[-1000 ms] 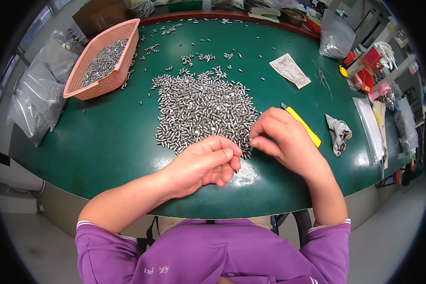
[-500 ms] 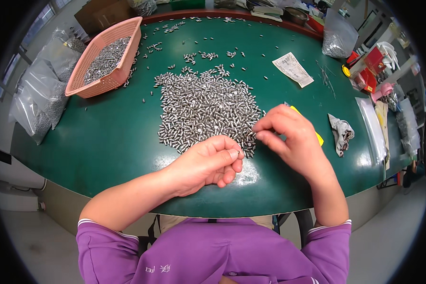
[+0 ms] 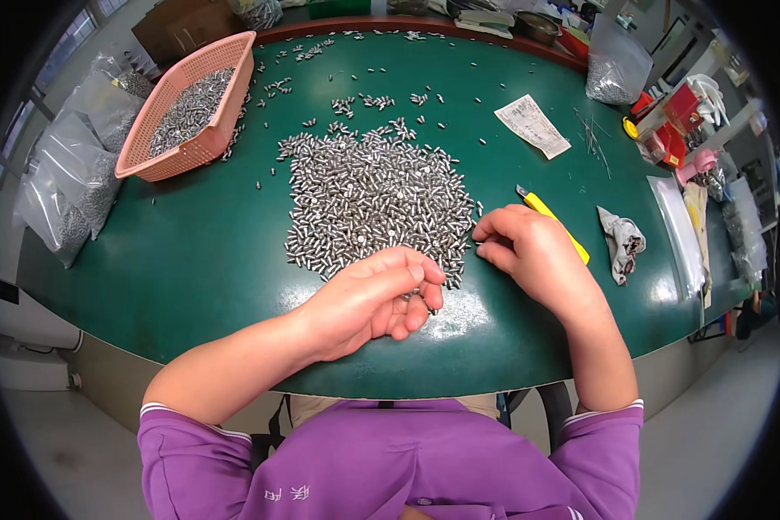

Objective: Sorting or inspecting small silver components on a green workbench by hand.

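Note:
A wide pile of small silvery metal pins covers the middle of the green table. My left hand is curled at the pile's near edge, palm turned inward, with a few of the metal pins showing among its bent fingers. To the right of the pile, my right hand rests low over the table. Its thumb and forefinger are pinched on a small metal pin, mostly hidden by the fingertips. A yellow utility knife lies just behind the right hand, partly covered by it.
A pink plastic basket of metal pins stands at the left, beside filled clear bags. A paper slip, thin wires and a crumpled cloth lie at the right. Loose pins are scattered toward the far edge.
My left fingers have loosened from a tight pinch, and pins now show in the palm. The right hand has shifted slightly right and down, and more of the knife is visible.

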A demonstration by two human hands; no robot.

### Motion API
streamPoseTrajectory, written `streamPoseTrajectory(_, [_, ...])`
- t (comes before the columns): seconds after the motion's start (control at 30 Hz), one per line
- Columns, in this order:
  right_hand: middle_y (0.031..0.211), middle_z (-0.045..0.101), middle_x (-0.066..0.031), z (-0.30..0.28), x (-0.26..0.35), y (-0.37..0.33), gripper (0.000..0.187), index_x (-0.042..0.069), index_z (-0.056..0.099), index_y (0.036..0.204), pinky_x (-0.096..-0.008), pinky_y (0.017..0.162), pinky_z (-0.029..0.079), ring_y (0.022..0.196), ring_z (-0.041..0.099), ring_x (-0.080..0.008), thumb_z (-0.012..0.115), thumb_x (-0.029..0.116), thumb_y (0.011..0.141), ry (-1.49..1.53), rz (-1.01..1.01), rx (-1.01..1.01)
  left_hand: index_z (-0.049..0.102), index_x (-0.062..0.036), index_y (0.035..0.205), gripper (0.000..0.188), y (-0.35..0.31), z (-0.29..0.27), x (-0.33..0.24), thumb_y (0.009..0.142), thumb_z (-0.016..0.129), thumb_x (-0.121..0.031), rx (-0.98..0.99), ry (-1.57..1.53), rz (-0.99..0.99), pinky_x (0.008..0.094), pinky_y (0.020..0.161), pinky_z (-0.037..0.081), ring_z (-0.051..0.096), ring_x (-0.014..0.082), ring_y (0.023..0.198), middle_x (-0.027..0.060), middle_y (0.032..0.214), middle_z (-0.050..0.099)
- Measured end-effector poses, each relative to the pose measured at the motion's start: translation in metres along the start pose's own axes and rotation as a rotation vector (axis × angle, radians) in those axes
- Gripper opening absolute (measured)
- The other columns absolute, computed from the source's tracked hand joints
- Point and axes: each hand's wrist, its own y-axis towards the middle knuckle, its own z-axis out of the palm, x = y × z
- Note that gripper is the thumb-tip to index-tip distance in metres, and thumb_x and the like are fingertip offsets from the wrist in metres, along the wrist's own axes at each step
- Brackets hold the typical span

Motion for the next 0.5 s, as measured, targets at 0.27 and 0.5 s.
streamPoseTrajectory(0.27, [0.083, 0.060, -0.0088, 0.002, 0.005, 0.000, 0.013, 0.003, 0.065, 0.091, -0.0308, 0.066, 0.050, 0.073, 0.062, -0.0205, 0.068, 0.003, 0.078, -0.009, -0.106, -0.025, 0.051, -0.0042, 0.112, 0.018, 0.002, -0.001, 0.002, 0.099, 0.046, -0.015, 0.005, 0.007, -0.001, 0.0213, 0.056, 0.042, 0.051, 0.0094, 0.067, 0.0070, 0.095, 0.056])
streamPoseTrajectory(0.5, [0.087, 0.055, -0.0016, 0.010, 0.032, -0.003, 0.011, 0.005, 0.065, 0.089, -0.0229, 0.066, 0.045, 0.078, 0.055, -0.0096, 0.070, 0.001, 0.080, 0.604, -0.155, 0.115, 0.049, -0.0045, 0.114, 0.024, 0.001, 0.001, 0.002, 0.095, 0.057, -0.018, -0.032, 0.095, 0.019, 0.0200, 0.059, 0.044, 0.053, 0.0066, 0.068, 0.0030, 0.091, 0.058])
